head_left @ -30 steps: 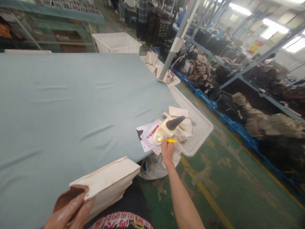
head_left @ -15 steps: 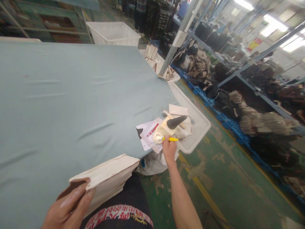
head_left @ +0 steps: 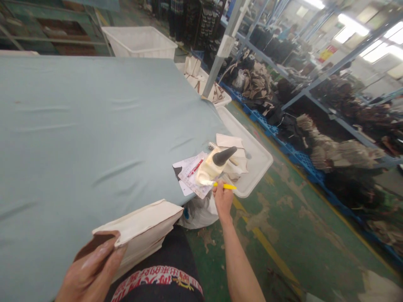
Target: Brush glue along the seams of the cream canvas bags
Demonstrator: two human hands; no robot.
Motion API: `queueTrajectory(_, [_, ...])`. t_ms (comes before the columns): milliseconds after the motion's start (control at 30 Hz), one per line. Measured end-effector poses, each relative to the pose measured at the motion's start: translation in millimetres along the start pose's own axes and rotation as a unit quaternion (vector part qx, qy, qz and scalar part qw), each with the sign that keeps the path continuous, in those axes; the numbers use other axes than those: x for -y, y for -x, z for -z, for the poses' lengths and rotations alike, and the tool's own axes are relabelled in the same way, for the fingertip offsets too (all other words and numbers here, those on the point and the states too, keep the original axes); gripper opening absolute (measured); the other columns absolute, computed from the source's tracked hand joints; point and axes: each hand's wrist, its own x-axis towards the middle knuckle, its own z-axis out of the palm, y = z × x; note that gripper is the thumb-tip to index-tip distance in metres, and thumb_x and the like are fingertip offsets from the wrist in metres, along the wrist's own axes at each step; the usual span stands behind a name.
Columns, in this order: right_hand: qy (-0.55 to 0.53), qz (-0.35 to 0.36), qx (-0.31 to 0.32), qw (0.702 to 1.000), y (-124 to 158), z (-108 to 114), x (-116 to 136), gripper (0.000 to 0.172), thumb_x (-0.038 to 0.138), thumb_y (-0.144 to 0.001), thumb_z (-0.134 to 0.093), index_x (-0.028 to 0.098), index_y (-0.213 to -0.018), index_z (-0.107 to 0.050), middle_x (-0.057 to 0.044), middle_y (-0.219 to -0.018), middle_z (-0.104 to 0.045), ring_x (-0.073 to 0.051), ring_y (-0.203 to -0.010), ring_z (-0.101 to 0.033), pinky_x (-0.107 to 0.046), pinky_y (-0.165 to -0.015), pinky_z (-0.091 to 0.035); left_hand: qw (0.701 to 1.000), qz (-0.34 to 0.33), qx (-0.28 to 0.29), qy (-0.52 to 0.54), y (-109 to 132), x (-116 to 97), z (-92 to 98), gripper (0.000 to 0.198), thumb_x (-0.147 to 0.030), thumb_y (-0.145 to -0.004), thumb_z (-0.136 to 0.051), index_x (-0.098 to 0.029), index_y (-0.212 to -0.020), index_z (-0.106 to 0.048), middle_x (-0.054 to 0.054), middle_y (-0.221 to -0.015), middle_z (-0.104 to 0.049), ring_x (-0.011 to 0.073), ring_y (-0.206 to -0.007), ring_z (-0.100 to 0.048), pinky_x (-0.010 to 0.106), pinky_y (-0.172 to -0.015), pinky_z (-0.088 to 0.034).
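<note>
A yellow-handled brush (head_left: 227, 186) is clamped in a worker's R hand (head_left: 223, 201), its white-coated tip at the near end of a cream container (head_left: 208, 171) w/ dark cone (head_left: 224, 156), just fwd of the grip. Papers (head_left: 185, 188) & a red pen (head_left: 195, 167) lie left of that grip on a blue-gray table (head_left: 94, 121); the L hand (head_left: 90, 268), lower left, grips a brown-lined cream piece (head_left: 145, 220).

Yellow brush (head_left: 229, 187) (tip whitish) at pot (head_left: 209, 166); cream piece (head_left: 143, 221) tilted, brown-lined.
</note>
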Motion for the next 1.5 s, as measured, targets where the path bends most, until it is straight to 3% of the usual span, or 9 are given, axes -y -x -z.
queueTrajectory(233, [-0.010, 0.054, 0.040, 0.998, 4.4, 8.3, 18.4, 0.051, 0.068, -0.102, -0.050, 0.022, -0.094, -0.069, -0.001, -0.067, -0.069, -0.020, -0.062, -0.064, -0.033, -0.066, -0.051, 0.999, 0.029, 0.006, 0.023, 5.1, -12.4, -8.4, 0.022, -0.039, -0.092, -0.066, -0.027, -0.079, -0.081, 0.001, -0.083, -0.084, 0.0277, -0.089, -0.081, 0.032, -0.078, -0.068])
queueTrajectory(433, [0.028, 0.143, 0.213, 0.966, 3.6, 24.2, 26.2, 0.024, 0.048, -0.091, -0.072, 0.029, -0.103, -0.079, -0.007, -0.106, -0.081, -0.028, -0.101, -0.074, -0.039, -0.092, -0.054, 1.000, 0.018, 0.012, 0.007, 9.1, -15.1, -5.4, 0.025, -0.043, -0.091, -0.067, -0.026, -0.080, -0.081, 0.001, -0.077, -0.080, 0.0275, -0.090, -0.081, 0.031, -0.079, -0.067])
queueTrajectory(533, [0.055, 0.170, 0.275, 0.945, 6.4, 39.0, 25.7, 0.019, 0.042, -0.090, -0.074, 0.030, -0.103, -0.081, -0.008, -0.107, -0.081, -0.029, -0.101, -0.075, -0.042, -0.094, -0.054, 1.000, 0.003, 0.020, -0.005, 16.0, -8.8, -5.4, 0.025, -0.042, -0.092, -0.068, -0.025, -0.087, -0.085, 0.002, -0.085, -0.083, 0.0262, -0.086, -0.080, 0.031, -0.078, -0.067])
queueTrajectory(767, [0.056, 0.186, 0.274, 0.942, 15.8, 58.9, 39.1, 0.022, 0.045, -0.089, -0.073, 0.029, -0.099, -0.083, -0.007, -0.101, -0.082, -0.031, -0.095, -0.076, -0.045, -0.087, -0.056, 1.000, 0.025, -0.001, 0.019, 15.9, -16.8, -4.8, 0.029, -0.044, -0.092, -0.068, -0.022, -0.087, -0.086, 0.004, -0.088, -0.084, 0.0235, -0.077, -0.078, 0.026, -0.066, -0.065])
queueTrajectory(900, [-0.034, 0.142, 0.198, 0.969, 36.1, 61.7, 64.7, 0.036, 0.056, -0.095, -0.068, 0.025, -0.107, -0.080, -0.005, -0.081, -0.077, -0.022, -0.064, -0.066, -0.037, -0.064, -0.053, 0.992, 0.076, 0.024, 0.095, 6.7, -51.7, 10.6, 0.034, -0.043, -0.095, -0.063, -0.018, -0.087, -0.084, 0.007, -0.085, -0.082, 0.0236, -0.081, -0.078, 0.026, -0.069, -0.064])
queueTrajectory(1000, [-0.129, 0.107, 0.138, 0.976, 44.8, 59.1, 87.0, 0.047, 0.067, -0.097, -0.064, 0.023, -0.109, -0.076, -0.003, -0.078, -0.073, -0.017, -0.058, -0.061, -0.032, -0.056, -0.051, 0.985, 0.099, 0.010, 0.140, 3.9, -68.6, 15.0, 0.035, -0.039, -0.098, -0.059, -0.015, -0.091, -0.085, 0.006, -0.083, -0.080, 0.0218, -0.079, -0.075, 0.024, -0.067, -0.061])
queueTrajectory(1167, [-0.382, -0.032, 0.031, 0.923, 47.7, 57.0, 134.9, 0.055, 0.070, -0.073, -0.086, 0.020, -0.091, -0.070, 0.006, -0.058, -0.060, -0.011, -0.046, -0.050, -0.023, -0.044, -0.043, 0.989, 0.071, -0.030, 0.126, 7.9, -75.3, 20.0, 0.033, -0.038, -0.098, -0.062, -0.016, -0.094, -0.085, 0.005, -0.084, -0.082, 0.0205, -0.074, -0.076, 0.022, -0.065, -0.060])
queueTrajectory(1333, [-0.510, -0.184, 0.112, 0.833, 64.7, 61.8, 167.7, 0.052, 0.051, -0.060, -0.100, 0.022, -0.084, -0.064, 0.015, -0.051, -0.039, -0.006, -0.042, -0.032, -0.016, -0.041, -0.033, 0.995, -0.016, -0.077, 0.057, 5.5, -66.8, 20.7, 0.026, -0.040, -0.093, -0.069, -0.021, -0.086, -0.084, 0.001, -0.078, -0.081, 0.0179, -0.070, -0.075, 0.016, -0.061, -0.057])
queueTrajectory(1500, [-0.512, -0.246, 0.150, 0.809, 98.5, 64.3, 190.1, 0.051, 0.047, -0.057, -0.104, 0.021, -0.080, -0.067, 0.017, -0.047, -0.028, -0.005, -0.041, -0.024, -0.016, -0.040, -0.033, 0.993, -0.064, -0.078, 0.060, 0.1, -70.9, 17.7, 0.023, -0.032, -0.097, -0.065, -0.020, -0.087, -0.082, 0.000, -0.074, -0.075, 0.0156, -0.068, -0.071, 0.016, -0.061, -0.054])
